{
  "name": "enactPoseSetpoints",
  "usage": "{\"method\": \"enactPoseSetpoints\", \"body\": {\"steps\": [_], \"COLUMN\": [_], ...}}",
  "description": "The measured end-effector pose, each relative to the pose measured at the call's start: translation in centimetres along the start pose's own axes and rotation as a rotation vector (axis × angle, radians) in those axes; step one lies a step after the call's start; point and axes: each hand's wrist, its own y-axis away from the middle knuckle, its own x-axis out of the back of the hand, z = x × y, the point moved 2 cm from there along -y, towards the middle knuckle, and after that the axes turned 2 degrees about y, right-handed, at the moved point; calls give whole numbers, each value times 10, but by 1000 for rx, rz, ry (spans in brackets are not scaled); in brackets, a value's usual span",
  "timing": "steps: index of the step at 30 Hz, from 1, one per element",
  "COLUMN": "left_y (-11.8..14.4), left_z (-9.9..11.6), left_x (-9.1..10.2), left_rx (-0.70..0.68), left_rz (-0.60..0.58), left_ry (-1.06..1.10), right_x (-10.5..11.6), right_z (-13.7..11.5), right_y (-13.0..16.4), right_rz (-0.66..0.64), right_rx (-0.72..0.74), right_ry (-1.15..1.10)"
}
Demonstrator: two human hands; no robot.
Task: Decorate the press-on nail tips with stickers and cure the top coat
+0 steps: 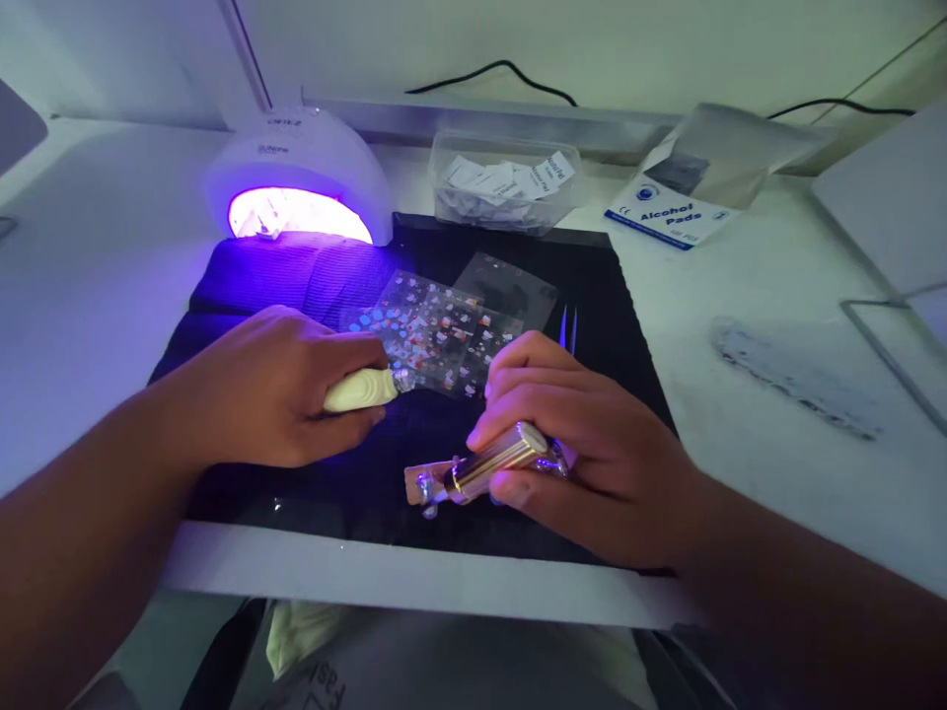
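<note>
Over black mat [318, 505], hands [270, 390] [592, 434] curled, angled inward

The cream handle [360, 391] looks like smooth plastic, and its clear tip [403, 381] glints. The gold tube [497, 461] has a shiny, striped metallic finish. The sheets [438, 330] are thin, glossy clear plastic film. The tweezers [568, 330] look like polished metal. The mat [355, 503] is dark and smooth, with a finely ribbed cloth-like cover [270, 283] before the lamp [311, 163], a smooth plastic shell. The box [670, 215] is printed card, the tub [503, 212] translucent plastic.
</note>
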Motion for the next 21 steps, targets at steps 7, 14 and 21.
{"method": "enactPoseSetpoints", "body": {"steps": [7,14,21], "left_y": [0,0,1], "left_z": [-1,-1,-2], "left_x": [-2,-1,-1], "left_rx": [-14,-13,1], "left_rz": [9,13,3], "left_ry": [-8,-30,-22], "right_x": [1,1,1], "right_z": [5,-3,2], "right_y": [-1,2,-1], "right_rz": [100,-3,75], "right_rx": [-3,48,10], "right_ry": [126,-14,142]}}
